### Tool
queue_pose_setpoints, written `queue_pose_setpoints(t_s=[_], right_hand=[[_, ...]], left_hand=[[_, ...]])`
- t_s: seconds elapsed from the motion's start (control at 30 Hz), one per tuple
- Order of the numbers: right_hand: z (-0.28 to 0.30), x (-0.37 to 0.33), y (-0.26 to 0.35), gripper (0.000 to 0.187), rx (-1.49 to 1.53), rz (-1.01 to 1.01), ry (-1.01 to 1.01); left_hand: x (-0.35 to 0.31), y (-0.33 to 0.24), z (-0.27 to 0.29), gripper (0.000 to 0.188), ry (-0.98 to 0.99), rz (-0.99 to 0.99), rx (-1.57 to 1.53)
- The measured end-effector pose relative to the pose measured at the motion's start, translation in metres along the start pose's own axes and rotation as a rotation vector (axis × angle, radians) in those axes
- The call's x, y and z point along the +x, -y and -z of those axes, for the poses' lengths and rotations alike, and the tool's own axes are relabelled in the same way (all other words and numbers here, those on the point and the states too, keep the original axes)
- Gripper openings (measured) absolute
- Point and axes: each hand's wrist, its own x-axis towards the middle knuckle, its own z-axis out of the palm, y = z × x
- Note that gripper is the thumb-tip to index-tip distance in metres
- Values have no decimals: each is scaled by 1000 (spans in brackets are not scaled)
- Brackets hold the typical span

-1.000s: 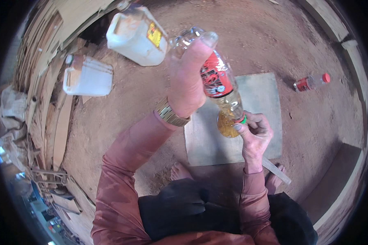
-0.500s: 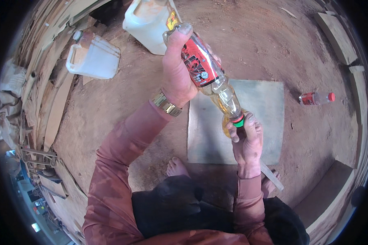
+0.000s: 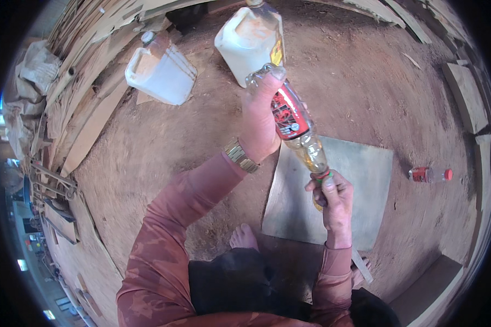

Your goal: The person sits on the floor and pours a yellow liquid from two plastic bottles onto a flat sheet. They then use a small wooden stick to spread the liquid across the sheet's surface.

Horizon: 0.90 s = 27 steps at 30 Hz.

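My left hand point(image 3: 262, 117), a metal watch at its wrist, is wrapped round a clear plastic bottle point(image 3: 292, 117) with a red label. The bottle tilts neck-down toward my right, and some yellowish liquid shows in its lower part. My right hand point(image 3: 335, 199) closes its fingers at the bottle's mouth, round a green and red cap point(image 3: 324, 175). Something amber peeks out below those fingers, mostly hidden. A pale flat strip point(image 3: 361, 267) sticks out beside my right forearm; its other end is hidden.
A grey square board point(image 3: 289, 201) lies on the dirt floor under my hands. Two whitish jerrycans point(image 3: 163, 79) stand ahead. A small red-capped bottle point(image 3: 428, 174) lies at the right. Wooden planks point(image 3: 87, 125) are stacked at the left; more timber point(image 3: 466, 98) lines the right.
The view has shifted, so the floor things sit lower and further right. Both hands keep hold of the bottle, and my right fingers now cover more of the cap.
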Motion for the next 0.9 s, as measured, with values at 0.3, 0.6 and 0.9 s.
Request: queue_pose_setpoints(t_s=[0.3, 0.6, 0.9], right_hand=[[-9, 12, -28, 99, 340, -479, 19], [7, 21, -22, 70, -82, -162, -47], [-20, 35, -34, 53, -190, -155, 4]], left_hand=[[7, -16, 28, 19, -76, -126, 214], [71, -77, 194, 43, -513, -337, 880], [133, -71, 292, 46, -735, -355, 990]])
